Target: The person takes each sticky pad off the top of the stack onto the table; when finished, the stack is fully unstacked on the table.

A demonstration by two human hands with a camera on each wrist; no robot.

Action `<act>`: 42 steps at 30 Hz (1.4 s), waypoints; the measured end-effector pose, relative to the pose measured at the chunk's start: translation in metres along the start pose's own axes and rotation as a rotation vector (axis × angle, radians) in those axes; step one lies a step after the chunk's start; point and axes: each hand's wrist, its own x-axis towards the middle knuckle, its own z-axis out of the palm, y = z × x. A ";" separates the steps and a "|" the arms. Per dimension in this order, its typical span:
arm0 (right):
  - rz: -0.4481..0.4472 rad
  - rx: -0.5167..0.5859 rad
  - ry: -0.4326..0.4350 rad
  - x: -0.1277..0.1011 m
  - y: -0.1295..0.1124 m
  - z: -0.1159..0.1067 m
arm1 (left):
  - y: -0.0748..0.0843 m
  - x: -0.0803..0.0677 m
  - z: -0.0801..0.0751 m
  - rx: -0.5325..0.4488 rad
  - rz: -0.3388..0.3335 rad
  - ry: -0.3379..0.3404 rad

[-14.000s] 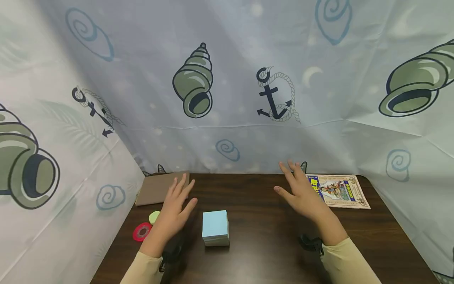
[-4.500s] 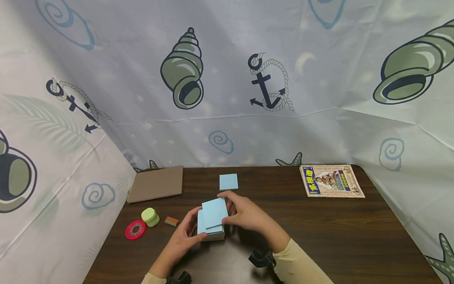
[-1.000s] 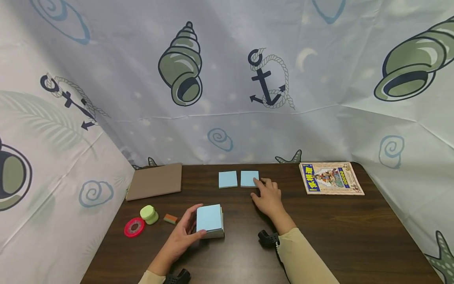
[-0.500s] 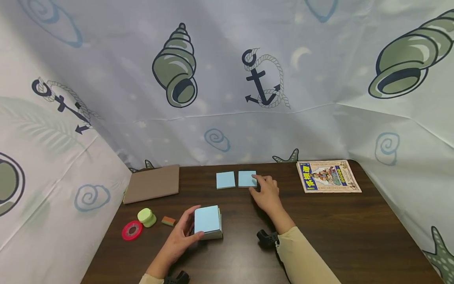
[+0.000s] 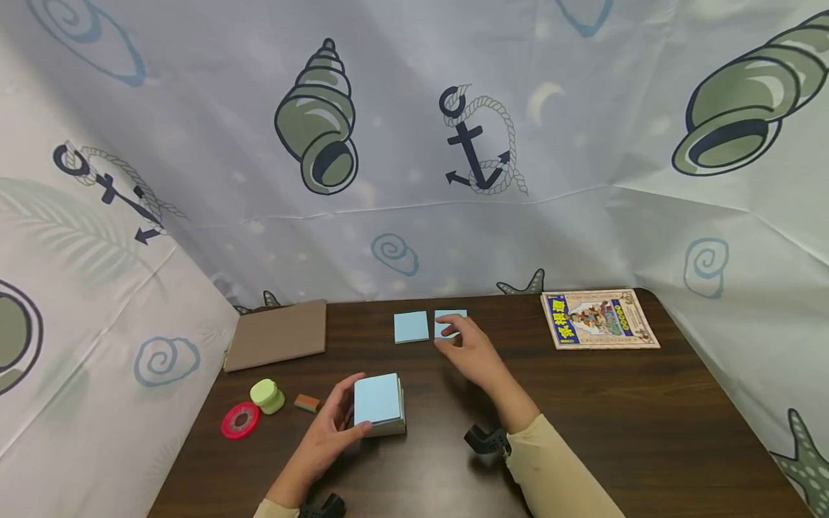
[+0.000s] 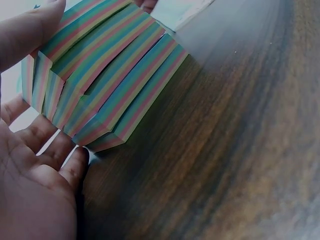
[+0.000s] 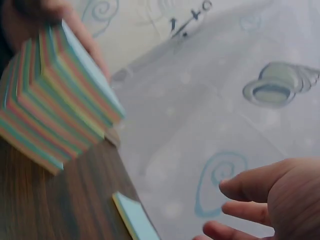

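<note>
Left hand (image 5: 329,430): gripped the thick note stack (image 5: 378,403) from its left side, thumb on the near side, fingers round the far side.
Note stack: stood upright on the dark wood table (image 5: 622,432), near the middle and closest to the person; its top was light blue, its sides striped in green, blue, yellow and pink, with the layers slightly out of line.
Right hand (image 5: 476,354): held nothing, its thumb and fingers spread apart; it reached over the near edge of the right blue block (image 5: 449,314), and whether a fingertip touched it cannot be told.
Right blue block: lay flat at the back of the table, partly covered by that hand.
Left blue block (image 5: 411,327): lay flat just beside it, with a narrow gap between the two.
Left end of table: a red ring (image 5: 229,424) lay beside a pale green spool-shaped piece (image 5: 265,394), with a small orange-topped bar (image 5: 307,403) between that piece and the left hand; behind them lay a brown board (image 5: 278,335).
Right end of table: a printed booklet (image 5: 600,320) lay flat near the back edge, well apart from the right hand.
Backdrop: a pale cloth (image 5: 401,144) printed with shells and anchors hung behind the table.
</note>
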 end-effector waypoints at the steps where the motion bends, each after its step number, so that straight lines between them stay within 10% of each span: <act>1: -0.003 0.010 -0.020 -0.002 -0.004 0.001 | 0.000 0.001 0.000 0.001 0.000 0.000; 24: -0.137 -0.028 -0.400 -0.031 -0.040 0.047 | -0.009 -0.007 0.000 -0.006 0.047 0.006; 42: -0.191 -0.280 -0.372 -0.032 -0.037 0.054 | -0.006 0.002 0.000 0.030 0.053 -0.017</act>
